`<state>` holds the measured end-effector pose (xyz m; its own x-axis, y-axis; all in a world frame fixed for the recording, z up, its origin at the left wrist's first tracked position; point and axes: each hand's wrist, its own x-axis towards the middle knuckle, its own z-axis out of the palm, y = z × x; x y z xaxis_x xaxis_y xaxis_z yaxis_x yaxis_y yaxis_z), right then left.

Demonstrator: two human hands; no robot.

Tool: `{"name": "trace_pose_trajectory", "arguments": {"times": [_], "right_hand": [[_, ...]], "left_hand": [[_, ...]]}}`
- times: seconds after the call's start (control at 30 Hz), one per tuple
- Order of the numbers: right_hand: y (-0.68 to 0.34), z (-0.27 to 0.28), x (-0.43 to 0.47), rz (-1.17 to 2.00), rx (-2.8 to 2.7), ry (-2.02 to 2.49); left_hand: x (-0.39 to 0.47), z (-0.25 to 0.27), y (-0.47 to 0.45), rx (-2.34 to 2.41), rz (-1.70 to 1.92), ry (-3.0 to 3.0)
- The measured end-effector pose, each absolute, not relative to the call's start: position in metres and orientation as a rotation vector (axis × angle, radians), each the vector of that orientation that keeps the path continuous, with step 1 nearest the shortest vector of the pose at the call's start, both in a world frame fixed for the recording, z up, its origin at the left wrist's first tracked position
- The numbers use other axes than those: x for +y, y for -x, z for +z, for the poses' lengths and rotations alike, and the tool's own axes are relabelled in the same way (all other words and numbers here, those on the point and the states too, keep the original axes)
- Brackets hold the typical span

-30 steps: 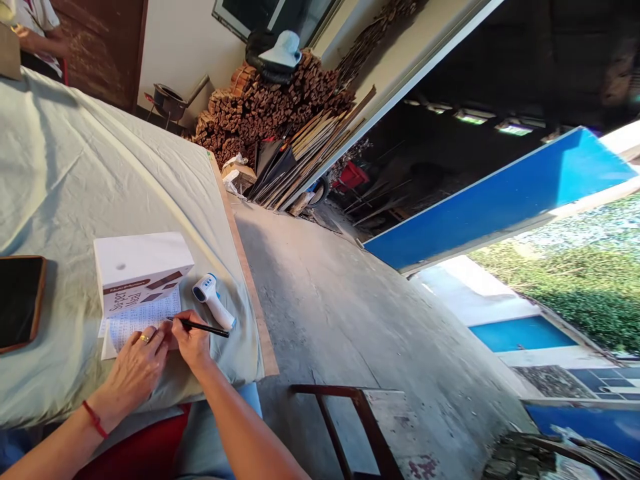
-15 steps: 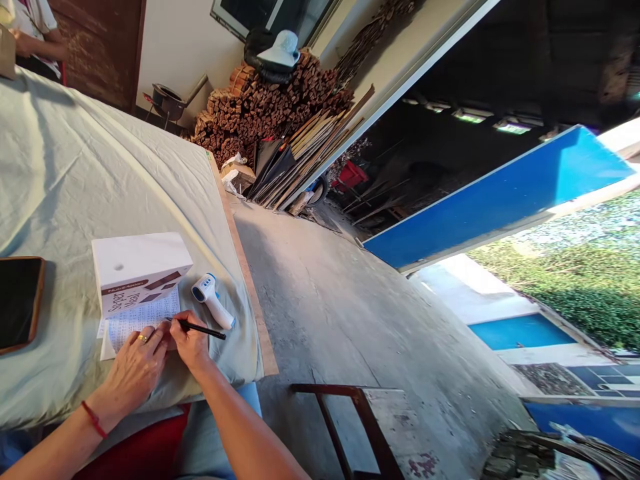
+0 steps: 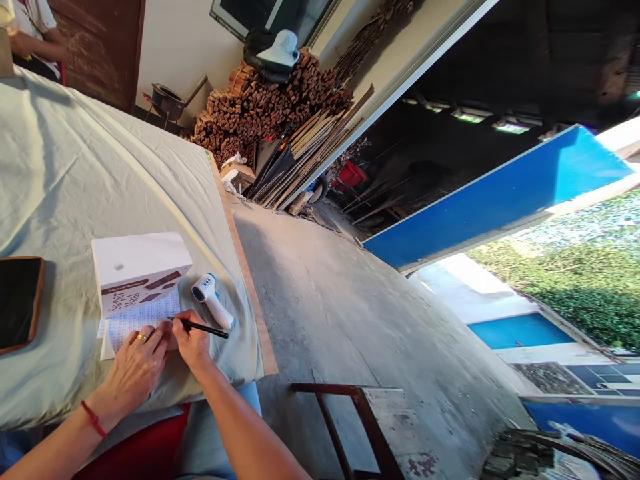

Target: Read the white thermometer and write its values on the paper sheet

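Observation:
A sheet of paper [image 3: 145,319] covered in rows of blue marks lies on the cloth-covered table, partly hidden by my hands. My left hand [image 3: 137,363], with a gold ring, rests flat on its lower part, fingers stretched out. Pinched in my right hand [image 3: 191,343] is a black pen [image 3: 207,329], its tip at the paper's right side. Just behind the paper stands a white box [image 3: 143,260] with brown print. To the right of it lies a white and blue infrared thermometer [image 3: 213,300].
A phone [image 3: 20,303] in a brown case lies at the table's left. The tablecloth [image 3: 110,173] hangs in folds near the wooden edge. A dark-framed chair or stool [image 3: 360,427] stands on the floor. Stacked firewood [image 3: 270,100] lines the wall; another person [image 3: 37,40] sits far left.
My right hand and the pen have shifted very slightly to the right over the paper. My left hand stays in place.

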<state>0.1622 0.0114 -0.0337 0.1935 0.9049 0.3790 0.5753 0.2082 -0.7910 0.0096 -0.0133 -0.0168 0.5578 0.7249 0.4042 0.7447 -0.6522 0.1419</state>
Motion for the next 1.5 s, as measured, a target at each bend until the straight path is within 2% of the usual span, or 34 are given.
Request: {"name": "trace_pose_trajectory", "arguments": {"times": [1.5], "right_hand": [[-0.1622, -0.0320, 0.0108, 0.378, -1.551, 1.440]], "left_hand": [[-0.0119, -0.0156, -0.0083, -1.200, -0.681, 2.666]]}}
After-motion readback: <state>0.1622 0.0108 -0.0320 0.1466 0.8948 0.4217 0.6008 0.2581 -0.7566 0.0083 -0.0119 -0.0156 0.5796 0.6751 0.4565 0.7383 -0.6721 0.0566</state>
